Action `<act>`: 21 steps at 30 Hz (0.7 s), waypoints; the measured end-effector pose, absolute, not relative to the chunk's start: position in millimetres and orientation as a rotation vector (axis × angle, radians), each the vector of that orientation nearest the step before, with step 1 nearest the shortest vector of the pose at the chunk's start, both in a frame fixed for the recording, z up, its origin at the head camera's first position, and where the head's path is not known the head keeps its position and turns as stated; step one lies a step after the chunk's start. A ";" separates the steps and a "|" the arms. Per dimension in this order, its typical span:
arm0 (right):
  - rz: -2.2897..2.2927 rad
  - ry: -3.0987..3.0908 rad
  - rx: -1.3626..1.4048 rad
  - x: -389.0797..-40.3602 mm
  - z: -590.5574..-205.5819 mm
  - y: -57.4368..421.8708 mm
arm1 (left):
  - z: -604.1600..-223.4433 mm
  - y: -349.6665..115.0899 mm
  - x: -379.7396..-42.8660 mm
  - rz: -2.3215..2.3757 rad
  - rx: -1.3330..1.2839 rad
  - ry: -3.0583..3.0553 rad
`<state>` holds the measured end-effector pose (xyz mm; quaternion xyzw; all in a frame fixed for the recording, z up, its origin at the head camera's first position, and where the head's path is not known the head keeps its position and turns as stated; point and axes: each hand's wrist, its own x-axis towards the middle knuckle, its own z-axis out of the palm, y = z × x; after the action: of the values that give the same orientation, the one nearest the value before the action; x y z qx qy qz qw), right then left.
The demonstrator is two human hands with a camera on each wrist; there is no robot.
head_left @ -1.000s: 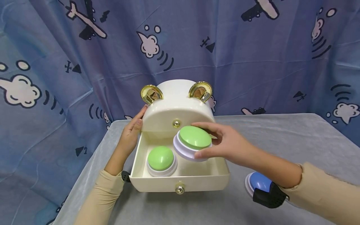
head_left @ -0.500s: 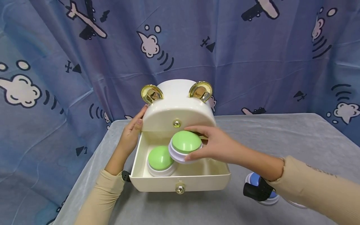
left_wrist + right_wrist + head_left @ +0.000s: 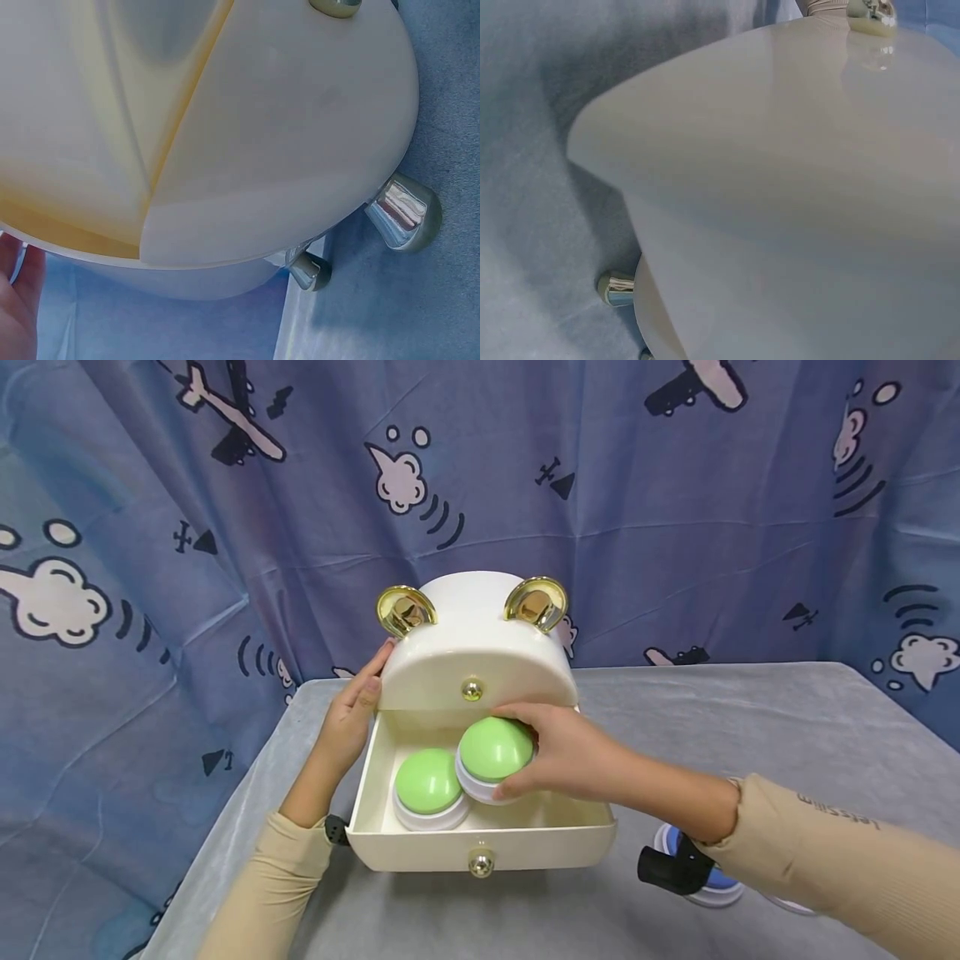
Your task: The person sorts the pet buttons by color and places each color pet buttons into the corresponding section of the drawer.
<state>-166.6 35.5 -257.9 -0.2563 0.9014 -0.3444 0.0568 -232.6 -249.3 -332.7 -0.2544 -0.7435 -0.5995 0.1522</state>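
In the head view, my right hand [image 3: 573, 752] grips a push-button buzzer [image 3: 495, 750] with a green dome and white base, fingers behind and thumb in front. It is tilted inside the pulled-out drawer [image 3: 540, 850] of a white box [image 3: 480, 635] with gold ears. Whether its base touches the drawer floor I cannot tell. Just left of it, a second green buzzer [image 3: 427, 783] sits in the drawer. My left hand [image 3: 348, 718] rests against the box's left side, fingers extended; its fingers [image 3: 26, 281] show at the left wrist view's edge. The right wrist view shows the drawer's outside [image 3: 780, 150], not the hand.
A blue buzzer [image 3: 720, 881] stands on the grey cloth-covered table [image 3: 750, 727] to the right, partly hidden by the right wrist's black camera mount [image 3: 675, 868]. Another white base [image 3: 791, 906] peeks out beneath the sleeve. A patterned blue curtain [image 3: 480, 485] hangs behind.
My right hand has moved left and down with the green buzzer, bringing it lower in the drawer beside the other one. My left hand and the box have stayed put.
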 end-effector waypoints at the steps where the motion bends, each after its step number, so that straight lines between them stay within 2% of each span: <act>1: -1.045 2.734 -0.774 -166.5 -257.6 35.4 | -332.4 -249.2 -232.3 -1.722 -0.729 -2.133; 21: -0.884 2.788 -0.810 -161.8 -255.8 35.6 | -331.7 -249.4 -231.1 -1.738 -0.709 -2.145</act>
<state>-161.8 35.6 -255.8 -0.2665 0.9174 -0.2909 0.0532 -231.1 -249.4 -331.7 -0.2462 -0.7446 -0.6032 0.1454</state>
